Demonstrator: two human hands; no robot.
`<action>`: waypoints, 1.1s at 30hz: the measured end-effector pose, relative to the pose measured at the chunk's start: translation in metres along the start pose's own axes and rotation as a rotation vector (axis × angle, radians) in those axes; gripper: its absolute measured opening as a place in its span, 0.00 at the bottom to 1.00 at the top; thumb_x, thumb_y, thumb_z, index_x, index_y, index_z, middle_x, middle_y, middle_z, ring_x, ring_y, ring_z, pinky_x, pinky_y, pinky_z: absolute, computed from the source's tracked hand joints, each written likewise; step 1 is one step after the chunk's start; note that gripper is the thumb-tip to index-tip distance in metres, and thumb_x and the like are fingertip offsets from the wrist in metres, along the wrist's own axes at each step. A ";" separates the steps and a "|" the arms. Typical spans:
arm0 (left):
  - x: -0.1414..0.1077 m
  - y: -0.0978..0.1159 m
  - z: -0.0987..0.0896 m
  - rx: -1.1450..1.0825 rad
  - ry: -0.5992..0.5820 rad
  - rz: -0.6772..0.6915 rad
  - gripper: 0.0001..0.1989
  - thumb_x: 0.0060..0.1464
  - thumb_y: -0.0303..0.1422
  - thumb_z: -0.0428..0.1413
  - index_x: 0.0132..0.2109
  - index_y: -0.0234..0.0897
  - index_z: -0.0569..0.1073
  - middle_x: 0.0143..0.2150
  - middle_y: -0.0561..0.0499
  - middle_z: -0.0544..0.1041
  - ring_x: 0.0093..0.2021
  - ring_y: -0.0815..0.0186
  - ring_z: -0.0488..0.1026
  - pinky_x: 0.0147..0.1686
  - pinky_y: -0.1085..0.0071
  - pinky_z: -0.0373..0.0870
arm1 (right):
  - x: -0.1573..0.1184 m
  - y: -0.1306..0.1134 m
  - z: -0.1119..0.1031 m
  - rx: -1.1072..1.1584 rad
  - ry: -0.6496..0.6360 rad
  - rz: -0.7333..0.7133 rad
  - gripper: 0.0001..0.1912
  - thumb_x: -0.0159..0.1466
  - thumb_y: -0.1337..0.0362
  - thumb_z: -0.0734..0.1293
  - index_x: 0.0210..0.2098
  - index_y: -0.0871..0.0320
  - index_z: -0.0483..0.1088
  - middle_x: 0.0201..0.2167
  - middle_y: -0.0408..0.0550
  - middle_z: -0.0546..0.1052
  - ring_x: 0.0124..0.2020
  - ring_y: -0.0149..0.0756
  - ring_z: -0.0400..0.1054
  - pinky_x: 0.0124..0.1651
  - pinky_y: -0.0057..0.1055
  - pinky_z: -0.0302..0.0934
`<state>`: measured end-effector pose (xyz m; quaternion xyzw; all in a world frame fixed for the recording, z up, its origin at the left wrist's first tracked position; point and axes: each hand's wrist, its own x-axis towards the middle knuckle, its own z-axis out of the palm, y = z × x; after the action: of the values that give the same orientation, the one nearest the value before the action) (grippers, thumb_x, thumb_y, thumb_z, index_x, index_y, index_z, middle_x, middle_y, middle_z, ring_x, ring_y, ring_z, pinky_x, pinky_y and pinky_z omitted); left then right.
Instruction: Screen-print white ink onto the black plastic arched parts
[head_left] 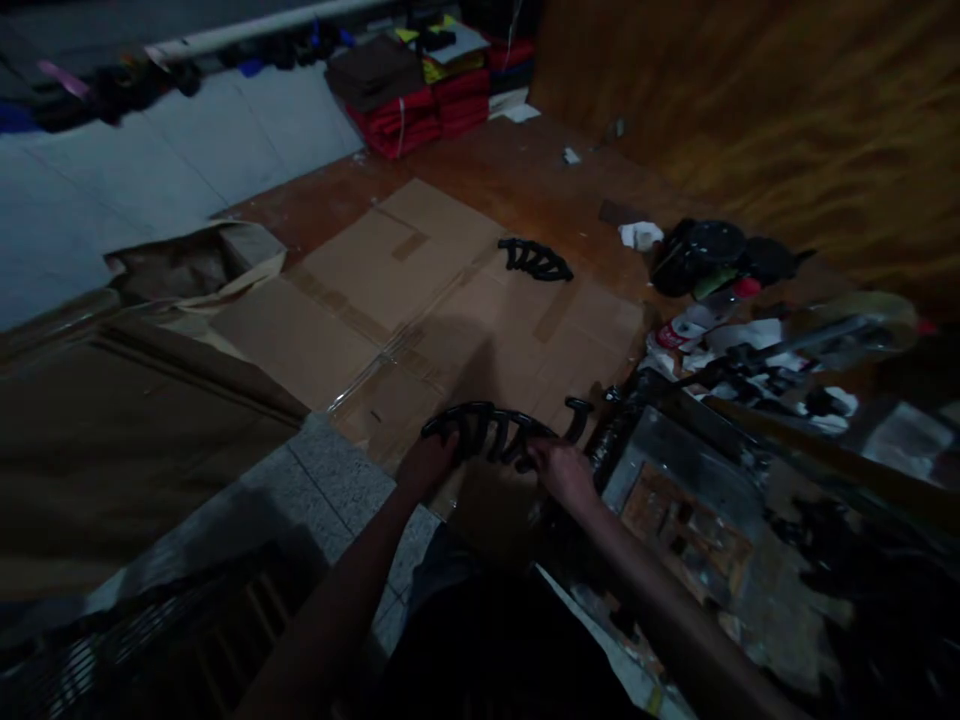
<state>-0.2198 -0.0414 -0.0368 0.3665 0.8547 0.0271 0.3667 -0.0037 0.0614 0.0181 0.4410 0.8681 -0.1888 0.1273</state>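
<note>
A row of curved black pieces [491, 428], joined or nested in an arc, is held between my hands above the near part of the flattened cardboard [442, 330]. My left hand [433, 462] grips its left end, the fingers partly hidden in the dark. At the right end, the fingers of my right hand [556, 468] are closed on the row. Just right of it is a single curved black piece [577, 415]. Farther back on the cardboard lies a similar black row [535, 259], touched by neither hand.
Right of the cardboard are a bottle [694, 322], black rolls [709, 245], a tape dispenser [847, 335] and a shallow tray [675, 470]. An open box [202, 265] stands at the left. Folded red fabric [401, 122] is stacked at the back.
</note>
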 end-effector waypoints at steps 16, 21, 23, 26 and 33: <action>-0.043 0.045 0.049 0.177 0.305 0.322 0.30 0.60 0.42 0.53 0.68 0.44 0.63 0.72 0.44 0.58 0.69 0.41 0.53 0.64 0.38 0.51 | 0.004 -0.031 0.015 0.121 -0.102 0.005 0.20 0.70 0.62 0.58 0.59 0.50 0.70 0.50 0.49 0.79 0.50 0.39 0.74 0.52 0.32 0.65; -0.029 0.057 0.053 0.216 0.296 0.253 0.30 0.58 0.40 0.55 0.67 0.43 0.64 0.71 0.41 0.60 0.67 0.39 0.56 0.62 0.38 0.54 | 0.006 -0.029 0.023 0.116 -0.097 0.013 0.21 0.70 0.63 0.60 0.60 0.50 0.70 0.50 0.51 0.79 0.50 0.41 0.74 0.52 0.33 0.66; -0.028 0.055 0.050 0.226 0.284 0.268 0.30 0.58 0.40 0.55 0.66 0.42 0.66 0.70 0.40 0.62 0.67 0.39 0.56 0.62 0.39 0.54 | 0.007 -0.030 0.024 0.139 -0.087 0.016 0.21 0.70 0.63 0.60 0.60 0.51 0.70 0.52 0.51 0.78 0.52 0.41 0.73 0.53 0.34 0.65; -0.021 0.048 0.037 0.247 0.270 0.322 0.29 0.59 0.41 0.54 0.66 0.42 0.66 0.69 0.39 0.63 0.68 0.40 0.55 0.62 0.40 0.54 | 0.010 -0.034 0.021 0.204 -0.024 -0.023 0.21 0.69 0.64 0.60 0.60 0.52 0.70 0.56 0.51 0.75 0.56 0.41 0.70 0.57 0.34 0.63; 0.062 0.061 -0.031 0.306 0.334 0.479 0.29 0.60 0.46 0.53 0.65 0.40 0.67 0.69 0.40 0.63 0.68 0.41 0.56 0.63 0.45 0.55 | 0.027 -0.044 0.014 0.347 0.074 -0.152 0.24 0.67 0.70 0.59 0.61 0.55 0.68 0.62 0.52 0.70 0.64 0.39 0.61 0.66 0.36 0.55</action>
<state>-0.2315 0.0505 -0.0328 0.5983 0.7867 0.0436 0.1456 -0.0544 0.0507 0.0046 0.3960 0.8576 -0.3283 0.0027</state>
